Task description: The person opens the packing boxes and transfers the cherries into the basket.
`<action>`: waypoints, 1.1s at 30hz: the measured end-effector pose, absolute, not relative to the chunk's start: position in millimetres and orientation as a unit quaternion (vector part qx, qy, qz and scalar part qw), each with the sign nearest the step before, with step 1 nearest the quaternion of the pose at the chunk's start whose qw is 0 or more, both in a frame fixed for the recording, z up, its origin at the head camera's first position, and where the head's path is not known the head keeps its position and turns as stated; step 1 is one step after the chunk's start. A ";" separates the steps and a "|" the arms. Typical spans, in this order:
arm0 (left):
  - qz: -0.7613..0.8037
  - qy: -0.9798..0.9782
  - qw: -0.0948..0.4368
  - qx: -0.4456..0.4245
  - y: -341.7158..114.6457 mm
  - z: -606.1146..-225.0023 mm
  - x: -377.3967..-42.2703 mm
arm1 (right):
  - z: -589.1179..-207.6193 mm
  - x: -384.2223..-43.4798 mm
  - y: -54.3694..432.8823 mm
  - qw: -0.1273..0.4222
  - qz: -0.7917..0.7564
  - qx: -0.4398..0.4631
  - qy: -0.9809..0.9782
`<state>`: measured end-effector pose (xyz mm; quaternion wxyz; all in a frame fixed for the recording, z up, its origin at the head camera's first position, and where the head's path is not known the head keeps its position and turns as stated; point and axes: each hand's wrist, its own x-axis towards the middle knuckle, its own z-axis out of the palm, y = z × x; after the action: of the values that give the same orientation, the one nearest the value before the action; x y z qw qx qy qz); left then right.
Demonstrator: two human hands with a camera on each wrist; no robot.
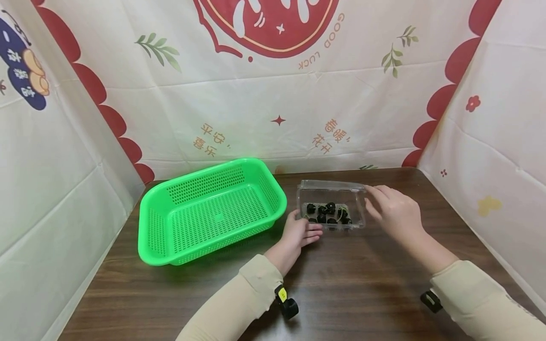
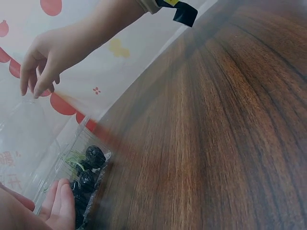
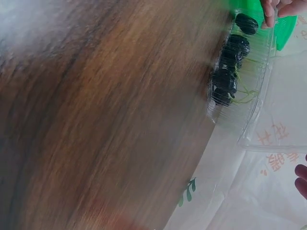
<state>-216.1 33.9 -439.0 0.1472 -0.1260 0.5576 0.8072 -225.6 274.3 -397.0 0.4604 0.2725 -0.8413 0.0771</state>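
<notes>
A clear plastic clamshell box [image 1: 357, 219] sits on the table with its lid [image 1: 332, 183] raised at the back. Several dark cherries [image 1: 330, 207] with green stems lie inside, seen also as glossy cherries [image 2: 87, 179] in the left wrist view. My left hand [image 1: 296, 230] rests against the near left corner of the box, fingers straight along its front. At the lid's right edge, my right hand [image 1: 396, 210] pinches the plastic between thumb and fingers. Only the fingertips [image 3: 301, 178] of that hand show in the right wrist view.
A green perforated basket [image 1: 147, 222] stands to the left of the box, with no contents in it. Brown wood-grain table [image 1: 350, 293] lies under everything. Printed white cloth [image 1: 256, 104] hangs behind and on both sides.
</notes>
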 end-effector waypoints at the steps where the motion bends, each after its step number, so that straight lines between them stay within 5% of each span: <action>1: 0.807 0.558 0.147 -0.127 33.7 -438.8 -216.0 | -396.5 -225.6 274.3 0.456 0.080 0.267 -0.845; 33: 0.808 0.555 0.148 -0.128 35.0 -437.7 -212.7 | -390.5 -255.3 272.9 0.252 0.200 0.169 -0.932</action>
<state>-212.7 35.0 -437.7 0.1477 -0.1285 0.5553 0.8083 -255.3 272.9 -390.5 0.2522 0.1688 -0.9317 0.1997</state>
